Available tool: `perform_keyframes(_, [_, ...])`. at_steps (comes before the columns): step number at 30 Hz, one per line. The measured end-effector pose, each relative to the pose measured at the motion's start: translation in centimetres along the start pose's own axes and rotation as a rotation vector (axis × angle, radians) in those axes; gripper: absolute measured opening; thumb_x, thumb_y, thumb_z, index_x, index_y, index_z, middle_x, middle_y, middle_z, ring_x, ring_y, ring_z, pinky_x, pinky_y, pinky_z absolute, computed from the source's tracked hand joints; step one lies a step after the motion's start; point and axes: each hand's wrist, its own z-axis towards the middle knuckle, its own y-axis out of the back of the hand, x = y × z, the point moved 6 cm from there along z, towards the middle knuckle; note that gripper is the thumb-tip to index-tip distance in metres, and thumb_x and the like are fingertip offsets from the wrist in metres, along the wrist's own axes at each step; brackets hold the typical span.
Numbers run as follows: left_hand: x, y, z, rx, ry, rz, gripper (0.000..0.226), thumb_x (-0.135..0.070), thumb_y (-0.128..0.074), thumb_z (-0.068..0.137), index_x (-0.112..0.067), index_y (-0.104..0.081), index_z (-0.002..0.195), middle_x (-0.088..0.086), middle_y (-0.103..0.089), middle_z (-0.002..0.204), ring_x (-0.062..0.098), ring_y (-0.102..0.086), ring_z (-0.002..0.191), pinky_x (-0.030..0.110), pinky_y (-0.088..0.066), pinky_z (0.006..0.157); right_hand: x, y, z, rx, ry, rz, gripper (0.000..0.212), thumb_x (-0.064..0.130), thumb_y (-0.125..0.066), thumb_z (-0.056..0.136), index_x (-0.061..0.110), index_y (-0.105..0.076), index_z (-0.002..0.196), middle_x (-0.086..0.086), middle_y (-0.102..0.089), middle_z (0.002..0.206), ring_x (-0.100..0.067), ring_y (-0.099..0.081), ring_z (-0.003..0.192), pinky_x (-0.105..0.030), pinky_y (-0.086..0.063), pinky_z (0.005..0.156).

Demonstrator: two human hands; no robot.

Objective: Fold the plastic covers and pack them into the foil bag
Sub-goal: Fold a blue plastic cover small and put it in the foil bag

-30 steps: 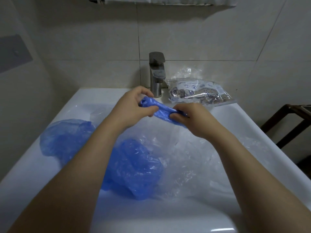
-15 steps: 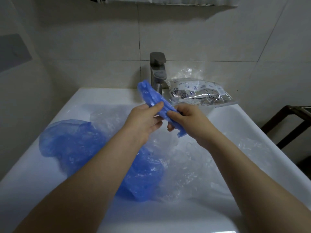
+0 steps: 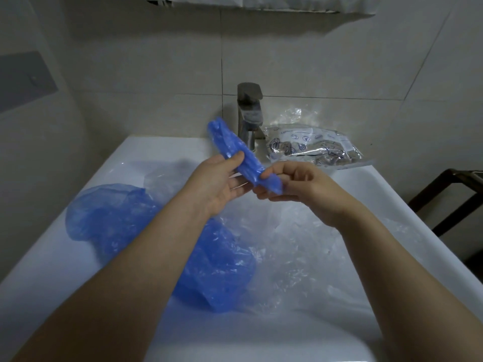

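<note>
- Furthest left of the grey metal tap (image 3: 249,111), a loose, crumpled blue plastic cover (image 3: 109,212) lies unfolded in the white ceramic sink (image 3: 392,205), and a second blue cover (image 3: 219,278) lies nearer the camera, under the forearms.
- Just left of and below the tap, the left hand (image 3: 217,184) is partly closed: its thumb presses the middle of a blue plastic cover folded into a narrow strip (image 3: 232,150) against the fingers behind it.
- The strip slants from an upper end just beside the tap down to the right, held in the air above the basin.
- Below the tap and slightly right, the right hand (image 3: 300,189) has its fingers curled round the strip's lower end, pinching it.
- Under and right of both hands, clear crinkled plastic sheets (image 3: 300,246) are spread across the basin.
- Right of the tap, the silver printed foil bag (image 3: 313,150) lies on the sink rim against the tiled wall; I cannot tell where its mouth is.
- Judged step: folding this one cover down to packing size; none of the loose covers looks packed yet.
- The next move probably calls for doubling the strip over once more, keeping it squeezed so it does not spring open, then carrying it right of the tap to the bag, with one hand freed to open the mouth.
</note>
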Motion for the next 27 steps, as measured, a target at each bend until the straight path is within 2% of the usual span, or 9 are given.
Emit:
perform_keyframes(4, [0.5,-1.0,-0.2,0.057,0.012,0.046,0.015,-0.016,-0.049,0.096,-0.013,-0.057,0.108,0.012,-0.067,0.106,0.020,-0.072,0.078,0.032,-0.059,0.072,-0.4,0.6,0.1,-0.131,-0.024,0.010,0.008,0.008,-0.056,0.090,0.004,-0.061,0.085,-0.002,-0.067,0.060,-0.013,-0.063,0.055,-0.026,-0.052,0.066])
perform_keyframes(7, [0.8,-1.6,-0.3,0.066,0.022,0.084,0.023,-0.018,-0.049,0.096,-0.007,-0.053,0.116,0.015,-0.067,0.105,0.020,-0.071,0.079,0.032,-0.058,0.075,-0.6,1.1,0.3,-0.253,-0.027,-0.032,0.018,0.008,-0.062,0.087,0.002,-0.057,0.071,-0.001,-0.055,0.045,-0.010,-0.045,0.038,-0.018,-0.039,0.044])
perform_keyframes(11, [1.0,-2.2,-0.7,0.106,-0.022,0.190,0.030,-0.018,-0.062,0.088,-0.005,-0.056,0.115,0.013,-0.070,0.103,0.019,-0.070,0.088,0.028,-0.057,0.080,-0.8,1.8,0.4,-0.345,-0.024,-0.193,0.025,0.011,-0.070,0.080,-0.009,-0.059,0.070,0.005,-0.044,0.040,-0.006,-0.034,0.037,-0.017,-0.029,0.042])
perform_keyframes(15, [1.2,-1.9,-0.7,0.030,-0.064,0.249,0.018,-0.006,-0.063,0.086,-0.004,-0.059,0.103,0.012,-0.069,0.097,0.017,-0.069,0.082,0.022,-0.058,0.068,0.1,1.3,0.5,-0.363,0.043,-0.506,0.025,0.019,-0.074,0.077,0.016,-0.058,0.058,0.010,-0.040,0.039,-0.006,-0.034,0.038,-0.015,-0.025,0.041])
perform_keyframes(17, [1.0,-1.5,-0.6,-0.007,-0.042,0.163,0.009,-0.002,-0.059,0.087,-0.009,-0.058,0.092,0.009,-0.069,0.088,0.013,-0.069,0.070,0.022,-0.058,0.063,1.0,0.8,0.4,-0.353,0.144,-0.605,0.019,0.020,-0.077,0.074,0.021,-0.058,0.073,0.010,-0.046,0.052,-0.004,-0.040,0.045,-0.015,-0.031,0.045])
perform_keyframes(19, [0.8,-1.2,-0.5,0.013,0.010,0.064,0.010,-0.001,-0.055,0.089,-0.008,-0.057,0.095,0.009,-0.069,0.086,0.013,-0.069,0.068,0.025,-0.058,0.064,1.9,0.5,0.1,-0.278,0.289,-0.635,0.037,0.019,-0.078,0.072,0.027,-0.052,0.097,0.008,-0.055,0.084,-0.001,-0.050,0.067,-0.014,-0.042,0.059])
perform_keyframes(22, [1.0,-1.2,-0.6,0.118,0.129,0.003,0.016,-0.001,-0.049,0.092,-0.004,-0.058,0.105,0.010,-0.070,0.089,0.015,-0.069,0.075,0.027,-0.057,0.067,2.2,0.1,-0.1,-0.112,0.413,-0.769,0.052,0.013,-0.076,0.074,0.023,-0.054,0.119,0.004,-0.039,0.135,0.006,-0.042,0.110,-0.004,-0.036,0.089])
perform_keyframes(24, [1.2,-1.2,-0.7,0.154,0.177,-0.004,0.020,-0.001,-0.046,0.093,-0.003,-0.057,0.110,0.011,-0.070,0.090,0.016,-0.070,0.076,0.027,-0.058,0.067,2.1,-0.1,0.0,-0.099,0.457,-0.827,0.047,0.004,-0.073,0.076,0.015,-0.059,0.120,-0.002,-0.041,0.138,-0.001,-0.037,0.120,-0.003,-0.029,0.095])
perform_keyframes(27, [1.3,-1.3,-0.8,0.166,0.196,0.017,0.022,0.001,-0.041,0.095,-0.002,-0.054,0.112,0.012,-0.067,0.089,0.018,-0.067,0.080,0.031,-0.055,0.074,2.5,-0.3,0.0,-0.169,0.544,-0.866,0.031,0.008,-0.065,0.080,0.009,-0.068,0.111,-0.006,-0.059,0.120,-0.023,-0.055,0.109,-0.023,-0.042,0.092])
